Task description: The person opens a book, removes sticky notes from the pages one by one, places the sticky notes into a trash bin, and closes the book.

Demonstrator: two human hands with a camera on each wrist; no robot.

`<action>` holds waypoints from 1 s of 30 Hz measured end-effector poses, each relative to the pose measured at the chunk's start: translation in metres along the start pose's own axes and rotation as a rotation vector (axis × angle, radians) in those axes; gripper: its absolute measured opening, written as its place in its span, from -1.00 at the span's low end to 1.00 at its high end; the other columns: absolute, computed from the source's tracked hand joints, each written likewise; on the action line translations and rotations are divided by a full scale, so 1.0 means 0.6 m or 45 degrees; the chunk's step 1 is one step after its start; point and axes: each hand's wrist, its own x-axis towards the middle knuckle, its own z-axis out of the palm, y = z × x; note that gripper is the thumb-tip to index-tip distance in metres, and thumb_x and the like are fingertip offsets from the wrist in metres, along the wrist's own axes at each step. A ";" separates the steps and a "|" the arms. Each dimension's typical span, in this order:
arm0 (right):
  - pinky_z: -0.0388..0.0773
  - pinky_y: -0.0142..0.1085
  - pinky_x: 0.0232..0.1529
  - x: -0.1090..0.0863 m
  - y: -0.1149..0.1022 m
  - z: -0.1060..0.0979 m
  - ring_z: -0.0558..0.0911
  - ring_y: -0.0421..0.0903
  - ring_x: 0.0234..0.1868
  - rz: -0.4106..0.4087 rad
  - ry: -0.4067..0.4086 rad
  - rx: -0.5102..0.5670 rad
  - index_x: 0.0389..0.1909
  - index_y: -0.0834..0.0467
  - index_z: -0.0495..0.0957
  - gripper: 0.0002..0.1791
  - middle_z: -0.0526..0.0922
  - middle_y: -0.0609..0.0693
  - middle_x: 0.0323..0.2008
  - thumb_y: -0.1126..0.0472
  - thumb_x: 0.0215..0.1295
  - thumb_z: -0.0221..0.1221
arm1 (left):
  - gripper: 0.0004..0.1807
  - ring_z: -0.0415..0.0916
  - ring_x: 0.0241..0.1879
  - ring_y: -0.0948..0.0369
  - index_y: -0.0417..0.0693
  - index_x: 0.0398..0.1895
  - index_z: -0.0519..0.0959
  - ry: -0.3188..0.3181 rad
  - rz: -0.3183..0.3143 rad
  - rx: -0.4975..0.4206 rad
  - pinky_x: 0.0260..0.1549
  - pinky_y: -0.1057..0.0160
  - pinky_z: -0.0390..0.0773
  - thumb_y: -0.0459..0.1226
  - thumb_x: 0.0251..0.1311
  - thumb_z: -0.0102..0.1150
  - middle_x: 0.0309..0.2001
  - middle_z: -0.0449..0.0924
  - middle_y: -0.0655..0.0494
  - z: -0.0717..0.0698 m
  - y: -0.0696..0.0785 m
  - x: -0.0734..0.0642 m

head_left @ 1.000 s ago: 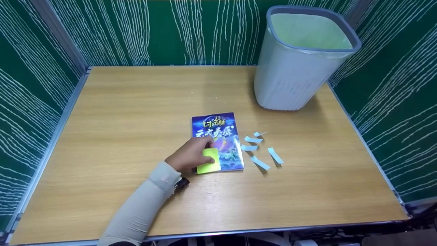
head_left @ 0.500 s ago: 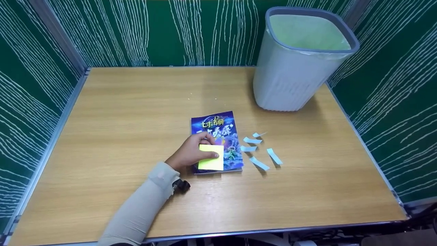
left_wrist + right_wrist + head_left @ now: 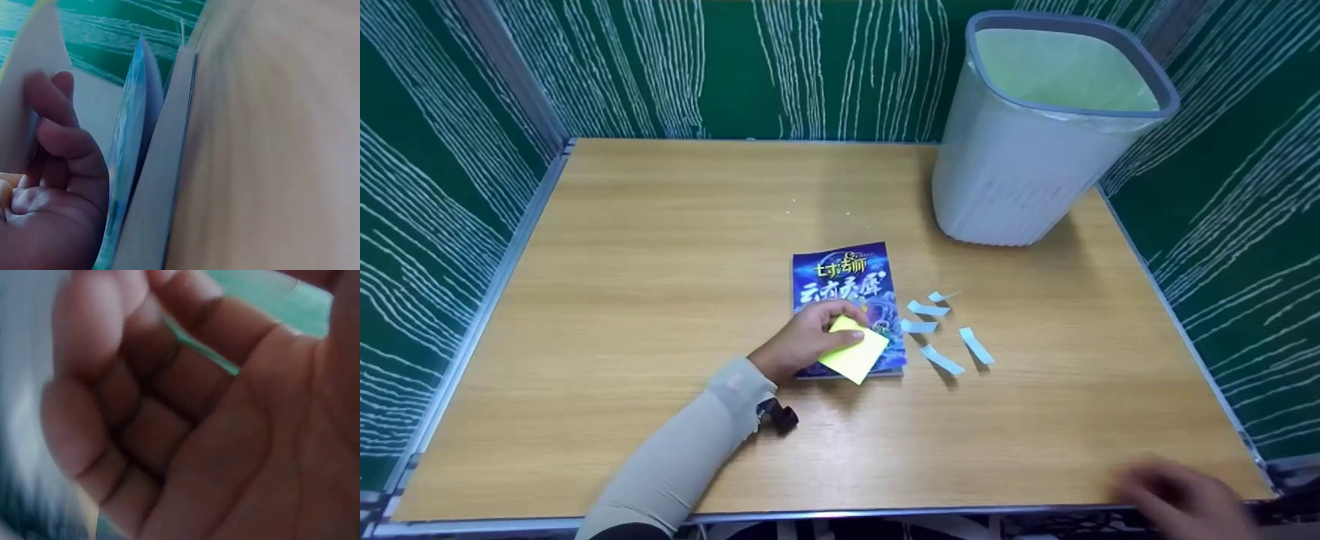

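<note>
The left hand pinches the yellow note between thumb and fingers above the front part of the book, the note tilted so that 1 corner juts past the book's near edge. The likeliest trouble is at that pinch: the thumb overlaps only part of the note, so a tug on the free corner could twist it loose or crease it, as its bend in the left wrist view hints. That view also shows the book's cover bowed up off the pages; the knuckles look close to it, though I cannot tell whether they touch, and a low sweep could fold the cover or drag the book askew. The right hand, blurred, is well to the right and front of the book, fingers loosely curled with nothing seen in them. Should it cross low towards the book, it might scatter the 5 blue strips on the right; they look light and curled, and the nearest is so close that shifting the book could push it.
</note>
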 end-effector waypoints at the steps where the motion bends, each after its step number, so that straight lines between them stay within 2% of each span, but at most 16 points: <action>1: 0.64 -0.36 -0.18 0.003 -0.045 0.024 0.68 -0.18 -0.19 -0.220 0.082 0.019 0.01 0.07 0.69 -0.69 0.73 -0.10 -0.18 -0.02 0.39 0.33 | -0.70 0.64 -0.29 0.13 -0.16 0.07 0.60 -0.015 0.007 0.005 -0.36 0.28 0.71 -0.20 0.38 0.29 0.30 0.53 -0.11 0.005 0.001 0.001; 2: 0.62 -0.40 -0.13 0.008 -0.090 0.051 0.68 -0.19 -0.15 -0.505 0.192 0.002 0.02 0.03 0.71 -0.72 0.74 -0.10 -0.14 0.05 0.36 0.36 | -0.73 0.63 -0.28 0.12 -0.15 0.04 0.61 -0.028 0.014 0.017 -0.37 0.30 0.70 -0.21 0.38 0.29 0.37 0.47 -0.09 0.011 0.002 0.002; 4: 0.59 -0.41 -0.03 0.024 -0.171 0.108 0.68 -0.14 -0.07 -1.087 0.444 -0.093 0.02 0.01 0.73 -0.70 0.74 -0.06 -0.06 0.17 0.27 0.42 | -0.77 0.62 -0.01 0.14 -0.11 -0.01 0.63 -0.052 0.023 0.046 -0.37 0.31 0.68 -0.22 0.36 0.30 0.50 0.36 -0.07 0.022 0.004 0.002; 5: 0.58 -0.37 0.03 0.036 -0.208 0.132 0.67 -0.10 -0.04 -1.340 0.549 -0.157 0.03 0.03 0.74 -0.68 0.73 -0.03 -0.03 0.21 0.24 0.42 | -0.77 0.62 -0.02 0.12 -0.12 -0.01 0.64 -0.069 0.025 0.058 -0.37 0.32 0.67 -0.22 0.36 0.30 0.47 0.40 -0.08 0.027 0.004 0.003; 6: 0.57 -0.32 0.08 0.048 -0.242 0.152 0.67 -0.05 0.00 -1.541 0.608 -0.209 0.06 0.05 0.73 -0.63 0.73 0.01 0.00 0.23 0.19 0.43 | -0.77 0.61 -0.03 0.12 -0.12 -0.01 0.64 -0.088 0.027 0.073 -0.38 0.33 0.66 -0.21 0.36 0.31 0.40 0.48 -0.10 0.032 0.006 0.004; 7: 0.58 -0.23 0.11 0.058 -0.273 0.167 0.66 0.00 0.04 -1.687 0.629 -0.257 0.08 0.07 0.72 -0.59 0.72 0.05 0.04 0.22 0.17 0.43 | -0.75 0.62 -0.05 0.13 -0.11 -0.01 0.64 -0.108 0.031 0.092 -0.38 0.34 0.66 -0.19 0.36 0.31 0.34 0.54 -0.07 0.037 0.006 0.005; 9: 0.64 -0.16 0.07 0.072 -0.323 0.187 0.67 0.02 0.03 -1.823 0.588 -0.343 0.08 0.08 0.71 -0.60 0.72 0.05 0.03 0.24 0.19 0.41 | -0.73 0.65 -0.09 0.20 -0.12 0.02 0.63 -0.161 0.032 0.088 -0.38 0.36 0.65 -0.16 0.37 0.31 0.11 0.67 -0.05 0.044 0.004 0.005; 11: 0.69 -0.18 0.01 0.084 -0.352 0.195 0.69 -0.04 -0.02 -1.852 0.511 -0.432 0.03 0.07 0.73 -0.67 0.73 -0.02 -0.02 0.28 0.23 0.38 | -0.72 0.61 -0.39 0.18 -0.13 0.04 0.61 -0.208 0.045 0.059 -0.40 0.35 0.64 -0.16 0.42 0.26 -0.17 0.69 -0.03 0.050 -0.003 0.004; 13: 0.73 -0.23 -0.01 0.093 -0.365 0.194 0.70 -0.11 -0.04 -1.842 0.438 -0.501 -0.03 0.07 0.73 -0.73 0.73 -0.08 -0.04 0.32 0.26 0.34 | -0.71 0.61 -0.42 0.24 -0.11 0.11 0.59 -0.235 0.040 0.000 -0.39 0.37 0.63 -0.15 0.47 0.20 -0.24 0.67 0.02 0.052 -0.011 0.001; 15: 0.74 -0.27 -0.03 0.102 -0.369 0.190 0.72 -0.14 -0.06 -1.825 0.422 -0.508 -0.05 0.08 0.74 -0.76 0.75 -0.10 -0.07 0.35 0.31 0.29 | -0.64 0.62 -0.37 0.27 -0.15 0.25 0.51 -0.247 0.025 -0.171 -0.34 0.38 0.65 -0.16 0.53 0.09 -0.11 0.65 0.01 0.053 -0.016 -0.002; 18: 0.76 -0.25 -0.03 0.112 -0.372 0.189 0.75 -0.12 -0.08 -1.771 0.522 -0.399 -0.05 0.11 0.75 -0.74 0.78 -0.07 -0.10 0.41 0.29 0.31 | -0.39 0.67 -0.22 0.24 -0.22 0.50 0.24 -0.266 -0.009 -0.526 -0.14 0.28 0.70 -0.08 0.55 0.01 0.06 0.57 0.00 0.050 -0.019 -0.008; 20: 0.76 -0.26 -0.04 0.117 -0.374 0.192 0.76 -0.14 -0.10 -1.685 0.624 -0.317 -0.05 0.11 0.75 -0.70 0.79 -0.07 -0.12 0.44 0.23 0.35 | -0.17 0.70 -0.09 0.18 -0.25 0.60 0.03 -0.284 -0.002 -0.745 0.05 0.16 0.70 -0.02 0.49 0.10 0.16 0.54 0.01 0.046 -0.019 -0.010; 21: 0.76 -0.27 -0.04 0.119 -0.375 0.195 0.76 -0.14 -0.11 -1.646 0.674 -0.282 -0.05 0.12 0.74 -0.69 0.80 -0.07 -0.12 0.44 0.21 0.38 | -0.07 0.70 -0.04 0.15 -0.27 0.62 -0.04 -0.295 0.001 -0.818 0.14 0.11 0.68 0.02 0.44 0.17 0.11 0.57 -0.01 0.044 -0.018 -0.011; 23: 0.76 -0.28 -0.05 0.123 -0.380 0.201 0.76 -0.15 -0.12 -1.569 0.755 -0.233 -0.03 0.12 0.74 -0.67 0.81 -0.07 -0.12 0.44 0.19 0.40 | 0.07 0.70 0.03 0.10 -0.29 0.63 -0.11 -0.285 0.045 -0.865 0.27 0.05 0.60 0.01 0.34 0.32 0.13 0.60 -0.02 0.043 -0.018 -0.010; 25: 0.76 -0.30 -0.06 0.127 -0.385 0.209 0.76 -0.16 -0.13 -1.525 0.805 -0.202 -0.01 0.13 0.73 -0.66 0.81 -0.06 -0.09 0.41 0.19 0.42 | 0.12 0.68 0.09 0.08 -0.32 0.61 -0.08 -0.251 0.077 -0.864 0.34 0.01 0.54 -0.02 0.26 0.43 0.15 0.62 -0.04 0.043 -0.018 -0.008; 30: 0.76 -0.32 -0.11 0.135 -0.396 0.226 0.74 -0.17 -0.17 -1.494 0.846 -0.153 -0.05 0.14 0.73 -0.74 0.82 -0.04 -0.15 0.35 0.24 0.39 | -0.23 0.61 0.24 0.03 -0.34 0.44 0.24 -0.165 0.139 -0.856 0.44 -0.15 0.38 -0.12 0.35 0.34 0.26 0.59 -0.18 0.045 -0.020 -0.001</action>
